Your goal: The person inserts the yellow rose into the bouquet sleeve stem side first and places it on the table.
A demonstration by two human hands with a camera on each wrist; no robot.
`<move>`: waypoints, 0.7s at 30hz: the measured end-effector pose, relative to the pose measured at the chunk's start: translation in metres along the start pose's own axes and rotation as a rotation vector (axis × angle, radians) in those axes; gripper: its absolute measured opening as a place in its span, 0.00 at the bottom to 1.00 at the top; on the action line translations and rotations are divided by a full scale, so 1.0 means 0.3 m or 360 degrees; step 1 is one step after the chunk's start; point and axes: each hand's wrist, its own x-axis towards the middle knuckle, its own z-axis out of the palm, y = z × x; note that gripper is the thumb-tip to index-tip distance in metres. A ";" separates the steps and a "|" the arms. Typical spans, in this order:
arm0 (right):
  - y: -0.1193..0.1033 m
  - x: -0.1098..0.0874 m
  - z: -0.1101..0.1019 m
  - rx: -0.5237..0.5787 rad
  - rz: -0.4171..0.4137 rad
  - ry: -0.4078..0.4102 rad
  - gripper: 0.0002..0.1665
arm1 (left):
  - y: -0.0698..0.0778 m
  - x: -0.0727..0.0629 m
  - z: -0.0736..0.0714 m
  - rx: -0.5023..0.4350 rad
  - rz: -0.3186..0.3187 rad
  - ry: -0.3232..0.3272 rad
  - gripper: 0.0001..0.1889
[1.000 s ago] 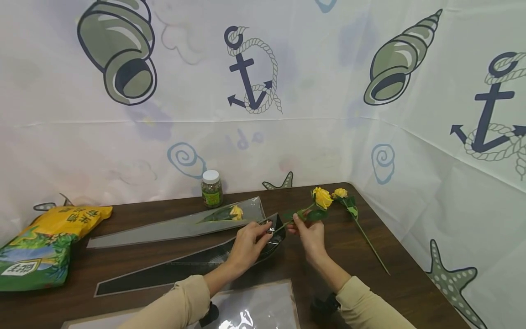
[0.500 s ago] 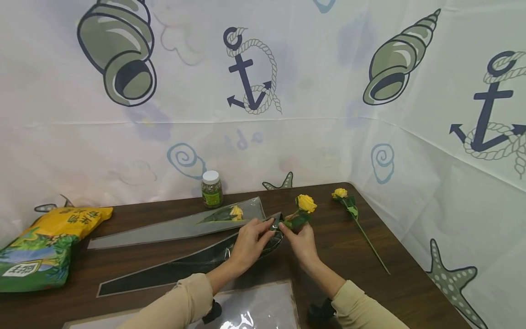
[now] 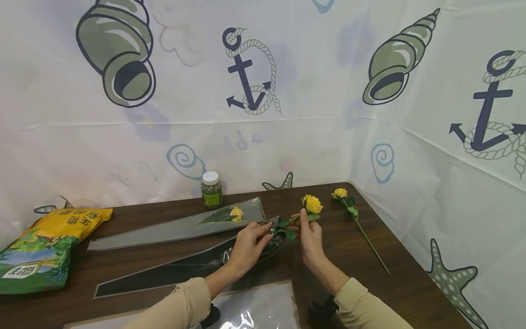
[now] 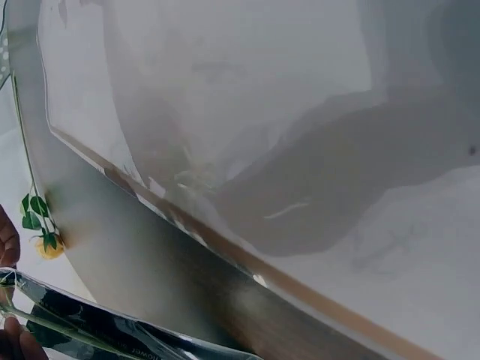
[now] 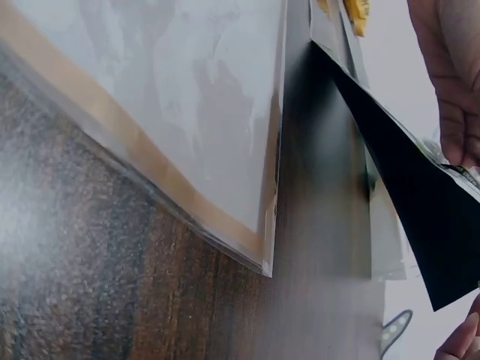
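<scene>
My left hand (image 3: 246,244) pinches the upper edge of a black, clear-fronted flower sleeve (image 3: 172,270) at its wide mouth. My right hand (image 3: 311,238) holds a yellow rose (image 3: 313,204) just below the bloom, thumb along the near side. The rose's green stem runs left into the sleeve's mouth, and the leaves lie at the opening. In the left wrist view, the stem shows inside the sleeve (image 4: 90,334). In the right wrist view, the sleeve's black back (image 5: 420,202) slants down between my left hand (image 5: 459,67) and my right fingertips (image 5: 459,339).
Behind lies a grey sleeve (image 3: 156,233) containing a yellow rose. Another yellow rose (image 3: 365,233) lies at the right. A white-capped jar (image 3: 211,192) stands at the back, a yellow-green bag (image 3: 45,251) at the left. Clear-wrapped sheets (image 3: 255,304) lie at the front.
The rose first moved left, deeper into the sleeve, then slightly back right. My right hand went to the sleeve's mouth, then shifted up close to the bloom. My left hand stayed at the sleeve's edge.
</scene>
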 end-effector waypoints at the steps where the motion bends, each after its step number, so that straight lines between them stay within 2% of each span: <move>1: 0.000 0.000 -0.002 0.0011 -0.0010 0.0011 0.30 | 0.000 -0.001 0.000 0.0000 -0.0005 -0.0004 0.19; 15: 0.007 -0.004 0.014 0.0095 -0.0085 0.0188 0.09 | -0.003 0.004 0.005 -0.0008 0.0027 0.0037 0.19; 21: 0.012 -0.012 0.021 0.0003 -0.0044 0.0207 0.10 | -0.006 0.008 0.008 -0.0010 0.0048 0.0054 0.18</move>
